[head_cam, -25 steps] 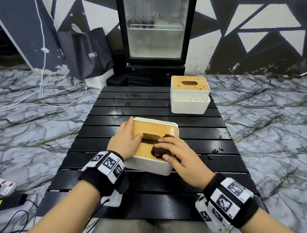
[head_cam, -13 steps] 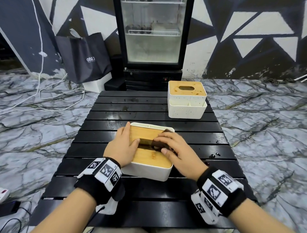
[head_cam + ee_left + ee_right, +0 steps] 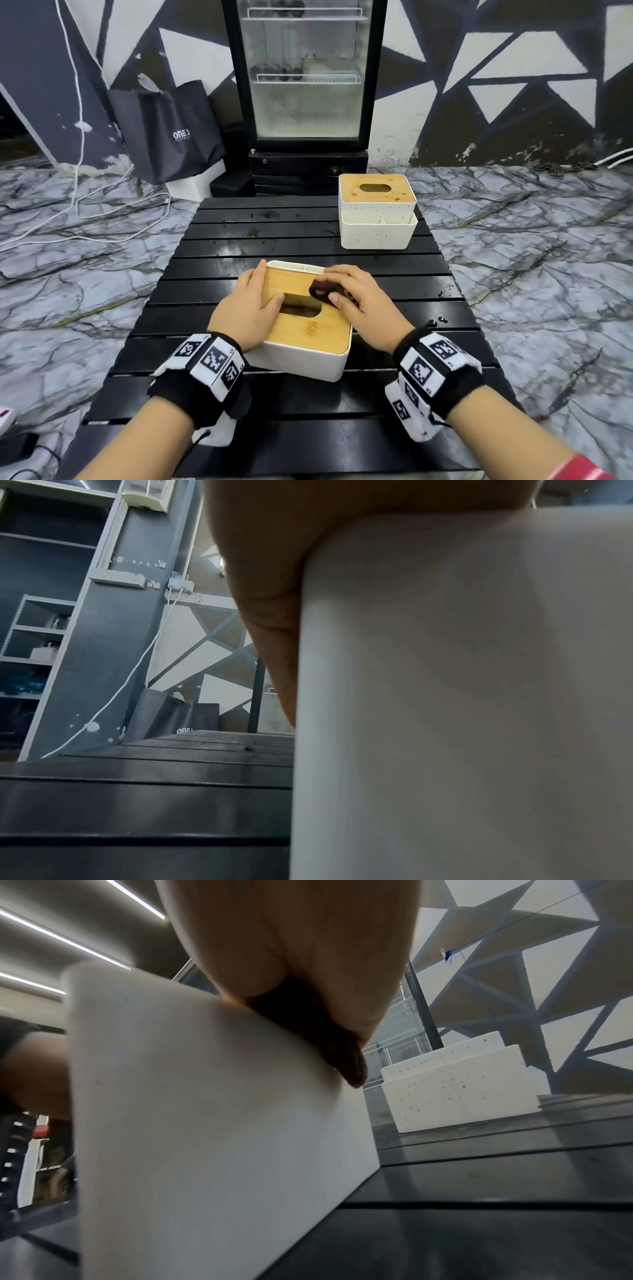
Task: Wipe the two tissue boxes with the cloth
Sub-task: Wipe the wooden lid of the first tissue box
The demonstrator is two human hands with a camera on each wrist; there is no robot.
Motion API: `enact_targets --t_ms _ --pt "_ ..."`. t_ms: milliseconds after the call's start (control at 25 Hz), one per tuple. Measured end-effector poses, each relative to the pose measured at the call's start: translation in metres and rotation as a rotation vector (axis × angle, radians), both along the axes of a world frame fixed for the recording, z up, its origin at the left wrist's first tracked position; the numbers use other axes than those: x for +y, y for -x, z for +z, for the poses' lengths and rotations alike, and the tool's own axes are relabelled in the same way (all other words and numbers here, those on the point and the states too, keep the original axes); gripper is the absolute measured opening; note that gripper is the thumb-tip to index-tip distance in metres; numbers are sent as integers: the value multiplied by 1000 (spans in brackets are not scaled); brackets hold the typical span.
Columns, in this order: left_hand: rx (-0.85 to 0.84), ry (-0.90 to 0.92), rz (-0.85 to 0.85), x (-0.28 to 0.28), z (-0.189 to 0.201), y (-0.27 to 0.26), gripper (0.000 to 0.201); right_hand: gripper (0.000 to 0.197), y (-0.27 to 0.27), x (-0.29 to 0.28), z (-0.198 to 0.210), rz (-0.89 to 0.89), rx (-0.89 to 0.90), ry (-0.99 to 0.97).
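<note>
The near tissue box [image 3: 301, 329] sits at the desk's [image 3: 212, 260] 6 o'clock; left hand [image 3: 248, 308] lies flat steadying it, right hand [image 3: 359, 301] clutches the cloth [image 3: 325, 291]: rub the whole lid, then wipe the 1 o'clock box [image 3: 376, 212]

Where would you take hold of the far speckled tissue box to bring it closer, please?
Take the speckled tissue box by its two short side walls, hand coming from above: its wooden lid is flat with nothing to grip, and the lower tier is wider, so gripping low seems steadier.
</note>
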State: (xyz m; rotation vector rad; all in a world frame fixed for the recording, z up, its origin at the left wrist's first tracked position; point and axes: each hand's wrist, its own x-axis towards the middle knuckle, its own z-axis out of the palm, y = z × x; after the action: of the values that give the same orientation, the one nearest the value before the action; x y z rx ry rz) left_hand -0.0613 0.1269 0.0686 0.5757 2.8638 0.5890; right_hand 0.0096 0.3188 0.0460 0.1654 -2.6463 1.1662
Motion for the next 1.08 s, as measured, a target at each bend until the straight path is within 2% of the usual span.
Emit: enact_targets --t_ms 80,200,240,360,400,560,680,760,880,1000,1080 --pt "0 -14 4 -1 -2 1 66 33 -4 -5 2 -35 -3 7" --pt "183 -5 -40 -5 3 -7 68 32 -13 -16 3 -105 9 -27" --pt "225 18 -93 -5 7 -14 76 31 -15 -20 3 -134 22 -41" --pt "148 192 -261 0 10 -47 125 32 -22 -28 3 -191 32 -56" --pt "114 243 -272 2 8 -53 132 32 -25 -28 5 -187 14 -44" --pt "28 276 -285 -3 10 -54 122 32 -40 -22 15 -132 -53 -10" --pt "8 355 -331 -5 11 -63 140 32 -49 -26 17 -157 -61 -12" --pt "1 373 -323 -3 10 -69 134 32 -51 -31 17 -178 -60 -30" --pt "1 340 -337 -11 17 -64 110 32 -54 -33 16 -160 -74 -23" --pt "-12 350 -318 -33 25 -49 101 31 -60 -33 15 -68 -77 23" --pt "-5 358 -254 -49 25 -37 86 29 -63 -38 15 3 -68 63"
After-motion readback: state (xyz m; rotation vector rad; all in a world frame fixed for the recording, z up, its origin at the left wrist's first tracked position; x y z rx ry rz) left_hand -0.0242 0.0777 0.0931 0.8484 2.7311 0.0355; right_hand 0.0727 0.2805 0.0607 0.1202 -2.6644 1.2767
